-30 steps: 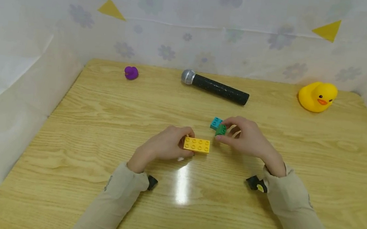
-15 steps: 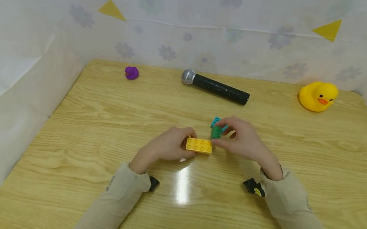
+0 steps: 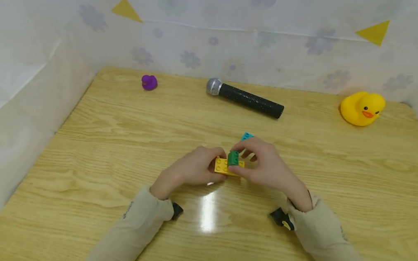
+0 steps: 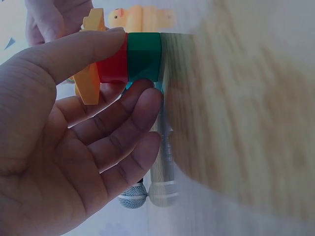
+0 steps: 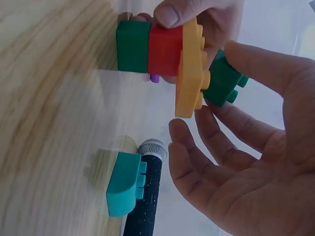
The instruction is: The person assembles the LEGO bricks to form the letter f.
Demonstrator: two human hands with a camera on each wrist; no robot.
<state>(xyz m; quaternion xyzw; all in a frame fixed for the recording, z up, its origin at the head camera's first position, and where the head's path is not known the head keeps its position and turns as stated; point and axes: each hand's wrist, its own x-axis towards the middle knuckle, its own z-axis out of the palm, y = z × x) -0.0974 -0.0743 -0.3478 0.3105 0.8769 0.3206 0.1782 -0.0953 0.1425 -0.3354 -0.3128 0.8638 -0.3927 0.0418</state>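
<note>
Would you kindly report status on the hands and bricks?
Left hand gripping red brick under yellow brick. Right hand pinching green brick, tilted over yellow. Blue brick aside; no obstruction seen.

Right fingers pinch tilted green block beside studded yellow block. Teal block before microphone.

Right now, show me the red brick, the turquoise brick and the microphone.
Red building brick (image 5: 164, 50), right wrist view: side face.
Turquoise building brick (image 5: 122, 184), right wrist view: side face.
Microphone (image 3: 245, 99), head view: black handle.
</note>
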